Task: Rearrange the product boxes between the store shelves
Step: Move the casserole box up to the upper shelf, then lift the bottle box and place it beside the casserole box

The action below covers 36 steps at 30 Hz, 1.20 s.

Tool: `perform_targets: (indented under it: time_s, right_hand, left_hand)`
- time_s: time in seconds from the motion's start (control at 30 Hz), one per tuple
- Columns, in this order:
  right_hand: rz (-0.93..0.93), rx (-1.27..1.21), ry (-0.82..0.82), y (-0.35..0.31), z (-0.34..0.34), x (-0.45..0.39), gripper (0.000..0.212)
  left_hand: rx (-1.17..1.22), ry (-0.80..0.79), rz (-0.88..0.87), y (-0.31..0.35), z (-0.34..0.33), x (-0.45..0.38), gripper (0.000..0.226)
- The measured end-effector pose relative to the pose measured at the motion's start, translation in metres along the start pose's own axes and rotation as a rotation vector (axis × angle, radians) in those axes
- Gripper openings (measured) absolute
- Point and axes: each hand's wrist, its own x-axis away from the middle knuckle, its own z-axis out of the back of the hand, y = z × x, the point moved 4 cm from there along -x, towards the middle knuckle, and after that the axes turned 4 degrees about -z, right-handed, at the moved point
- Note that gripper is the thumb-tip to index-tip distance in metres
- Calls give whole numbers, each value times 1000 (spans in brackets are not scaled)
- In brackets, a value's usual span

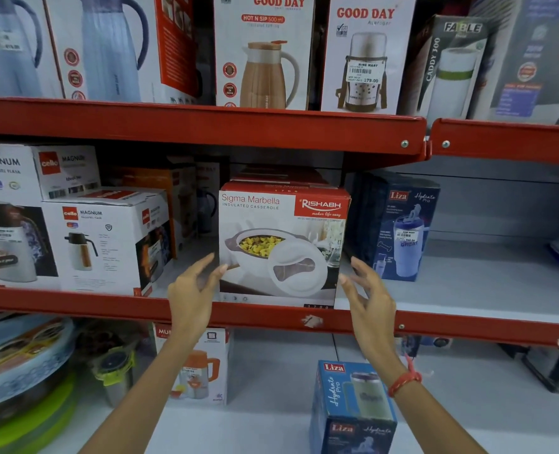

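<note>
One head-worn wide-angle view, close to the red shelves (pixel 206 126) — facing them squarely, tilted slightly down; the middle shelf fills the frame's centre, both forearms rising from the bottom edge.

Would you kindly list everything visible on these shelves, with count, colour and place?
Red-and-white Rishabh casserole box: one, middle shelf centre, between the hands.
White Cello Magnum flask boxes: at least three, middle shelf left.
Dark blue Liza Hydrate Pro boxes: two, one middle shelf right, one bottom shelf.
White Good Day boxes: two, top shelf centre.
Grey Fable Caddy box: one, top shelf right.
White jug boxes: two, top shelf left.
White box with orange jug: one, bottom shelf.
Red metal shelf edges: three.
Left hand: open, beside the casserole box.
Right hand: open, red thread on wrist.
</note>
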Motion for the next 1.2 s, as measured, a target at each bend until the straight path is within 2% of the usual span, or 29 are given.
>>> perform_targets:
  time_s: [0.17,0.27,0.37,0.57,0.67,0.73,0.8,0.87,1.0,1.2]
  right_hand:
    - [24,-43,-25,5,27,32,27]
    - [-39,-75,-67,25,38,56,28]
    - [-118,-52,-106,54,48,85,39]
    - [-295,-65,-287,121,62,141,83]
    - [-395,-77,-381,148,65,159,83]
    - [-451,-74,-397,164,65,164,91]
    - [-497,-1,-412,175,62,166,88]
    - [-519,106,-414,185,61,170,71]
    - [-502,138,-389,176,66,166,59]
    - [-444,127,-353,146,83,155,57]
  left_hand:
    - [80,7,-49,13,-1,34,26]
    - [196,-58,7,12,-19,70,23]
    - [274,-160,102,1,-44,116,23]
    - [256,-536,378,-39,-103,208,42]
    - [205,-712,468,-54,-128,235,68]
    - [177,-776,525,-57,-140,245,79]
    - [178,-795,555,-58,-149,249,77]
    - [180,-787,536,-56,-156,251,66]
    - [162,-690,470,-45,-150,246,49]
    - [206,-602,410,-19,-123,236,59]
